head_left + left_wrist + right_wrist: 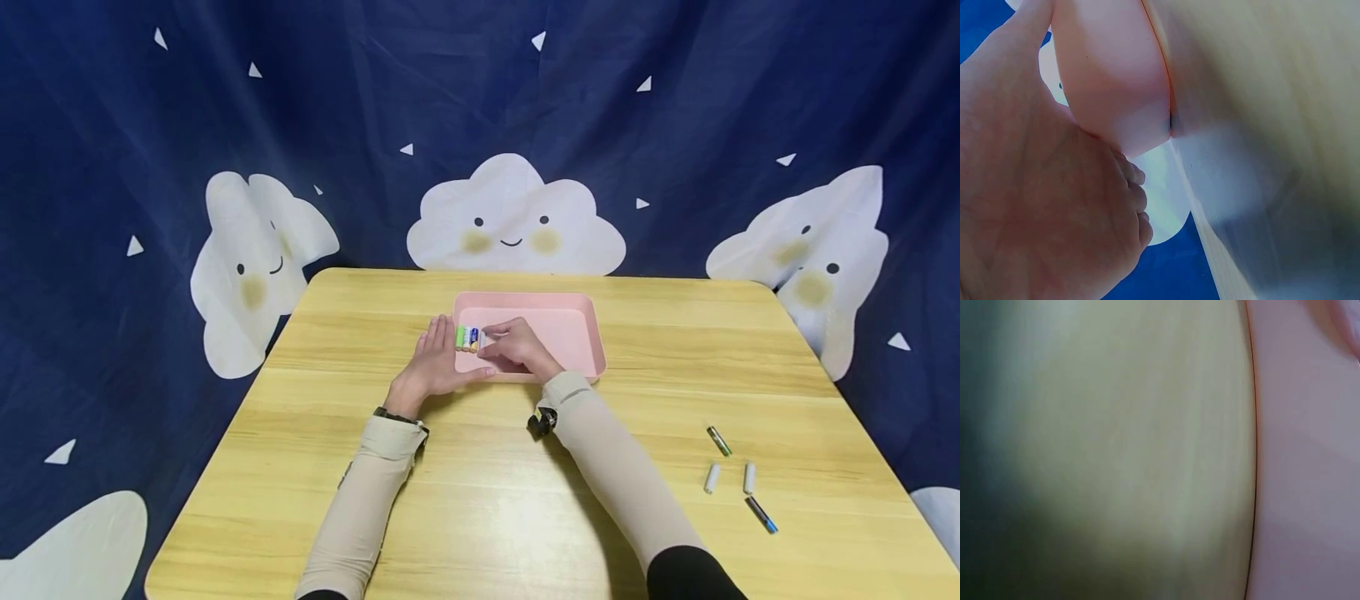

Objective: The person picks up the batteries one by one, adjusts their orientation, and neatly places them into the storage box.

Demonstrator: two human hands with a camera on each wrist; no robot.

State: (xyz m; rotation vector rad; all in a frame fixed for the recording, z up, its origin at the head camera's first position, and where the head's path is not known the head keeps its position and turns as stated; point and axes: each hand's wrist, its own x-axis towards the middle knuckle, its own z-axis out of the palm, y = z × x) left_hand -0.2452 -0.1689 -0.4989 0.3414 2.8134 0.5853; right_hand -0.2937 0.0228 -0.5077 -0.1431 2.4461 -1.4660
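A shallow pink tray [562, 332] lies near the far side of the wooden table. Inside its left end, several batteries [467, 338] stand side by side in a row, green, white and blue. My right hand [522, 343] reaches into the tray and pinches a white battery [482, 339] at the right end of that row. Along the tray's left side my left hand [437, 364] lies with straight fingers, its thumb stretched along the front rim. In the left wrist view, the palm [1041, 181] is against the tray wall [1110, 75]. The right wrist view catches mostly table and tray wall [1310, 469].
To the right on the table [480, 517] lie loose batteries: a dark green one [719, 441], a white one [712, 478], another white one [749, 478] and a black-and-blue one [762, 515]. A dark blue curtain [360, 100] with clouds hangs behind the table.
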